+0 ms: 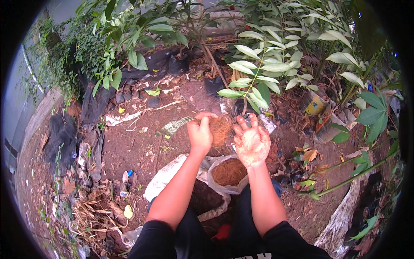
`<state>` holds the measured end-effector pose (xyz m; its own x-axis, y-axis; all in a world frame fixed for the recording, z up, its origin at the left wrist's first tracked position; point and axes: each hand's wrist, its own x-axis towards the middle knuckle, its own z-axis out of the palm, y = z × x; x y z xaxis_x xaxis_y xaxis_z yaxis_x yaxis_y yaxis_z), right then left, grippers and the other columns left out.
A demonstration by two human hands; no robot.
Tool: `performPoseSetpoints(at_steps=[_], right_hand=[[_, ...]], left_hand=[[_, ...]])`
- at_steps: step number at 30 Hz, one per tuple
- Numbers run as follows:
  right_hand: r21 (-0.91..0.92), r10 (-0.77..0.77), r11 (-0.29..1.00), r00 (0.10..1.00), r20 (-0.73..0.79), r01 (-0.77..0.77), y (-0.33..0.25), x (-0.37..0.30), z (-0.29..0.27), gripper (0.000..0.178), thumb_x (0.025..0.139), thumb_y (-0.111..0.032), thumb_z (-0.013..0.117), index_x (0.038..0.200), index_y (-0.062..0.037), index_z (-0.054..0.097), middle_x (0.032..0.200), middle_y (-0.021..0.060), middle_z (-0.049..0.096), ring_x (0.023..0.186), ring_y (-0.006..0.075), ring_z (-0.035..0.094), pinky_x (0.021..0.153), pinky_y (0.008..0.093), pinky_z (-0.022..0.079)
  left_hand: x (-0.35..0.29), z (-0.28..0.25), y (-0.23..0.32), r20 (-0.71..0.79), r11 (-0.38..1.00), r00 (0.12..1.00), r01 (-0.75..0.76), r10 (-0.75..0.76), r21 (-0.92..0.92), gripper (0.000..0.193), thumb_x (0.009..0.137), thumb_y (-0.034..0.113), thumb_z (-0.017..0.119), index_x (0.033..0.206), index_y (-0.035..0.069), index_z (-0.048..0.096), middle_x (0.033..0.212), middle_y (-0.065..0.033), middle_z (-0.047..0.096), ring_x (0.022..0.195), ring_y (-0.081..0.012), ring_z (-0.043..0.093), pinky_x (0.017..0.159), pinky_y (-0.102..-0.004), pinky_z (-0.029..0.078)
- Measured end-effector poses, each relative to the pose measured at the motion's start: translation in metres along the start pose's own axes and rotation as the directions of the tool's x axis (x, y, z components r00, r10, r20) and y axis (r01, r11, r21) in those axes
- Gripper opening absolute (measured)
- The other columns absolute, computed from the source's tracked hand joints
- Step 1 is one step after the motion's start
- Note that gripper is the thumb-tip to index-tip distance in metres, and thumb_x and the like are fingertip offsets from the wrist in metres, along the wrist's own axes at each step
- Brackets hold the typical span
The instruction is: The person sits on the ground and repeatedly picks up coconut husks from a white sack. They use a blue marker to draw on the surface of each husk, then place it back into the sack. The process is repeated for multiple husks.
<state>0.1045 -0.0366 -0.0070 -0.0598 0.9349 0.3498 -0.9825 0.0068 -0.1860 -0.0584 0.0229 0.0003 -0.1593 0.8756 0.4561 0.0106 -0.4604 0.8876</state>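
Note:
My left hand (202, 134) is closed around a loose clump of brown coconut fibre (221, 131), which bulges out on its right side. A mottled green, strap-shaped leaf (174, 126) reaches leftward from beside that hand; whether its base is in the grip is hidden. Palm up, my right hand (251, 142) is open and bare, its fingers spread and a little bent, with soil stains on the skin. Below the two hands, between my knees, stands a whitish plastic bag (211, 178) filled with more brown fibre (229, 172).
A white sack (166, 177) lies beside the bag. Past my hands stands a black plant pot (214, 84), and a leafy branch (258, 71) hangs close above my right hand. Dry straw (97, 211) is heaped at left; a thick green stem (345, 183) crosses at right.

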Motion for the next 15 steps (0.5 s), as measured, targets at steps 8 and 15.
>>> performPoseSetpoints(at_steps=[8,15], right_hand=[[-0.561,-0.410,0.727,0.906,0.108,0.396,0.043,-0.003,0.006,0.047,0.096,-0.025,0.067,0.135,-0.0136,0.043,0.143,0.0143,0.044,0.124,0.0334,0.056,0.075,0.0376,0.064],[-0.866,-0.505,0.067,0.765,0.400,0.496,0.036,0.011,-0.001,0.047,0.100,-0.024,0.060,0.139,-0.0073,0.038,0.154,0.0145,0.036,0.150,0.0327,0.033,0.122,0.0547,0.029]], left_hand=[[-0.033,0.043,0.005,-0.093,0.733,0.821,0.446,-0.564,-0.514,0.030,0.096,0.013,0.053,0.081,-0.007,0.071,0.075,-0.0114,0.068,0.057,-0.0163,0.060,0.058,-0.0310,0.049],[-0.043,0.054,-0.015,-0.161,0.948,0.937,0.294,-0.310,-0.119,0.028,0.092,0.013,0.056,0.083,-0.003,0.076,0.062,-0.0059,0.063,0.062,-0.0122,0.059,0.060,-0.0335,0.048]])
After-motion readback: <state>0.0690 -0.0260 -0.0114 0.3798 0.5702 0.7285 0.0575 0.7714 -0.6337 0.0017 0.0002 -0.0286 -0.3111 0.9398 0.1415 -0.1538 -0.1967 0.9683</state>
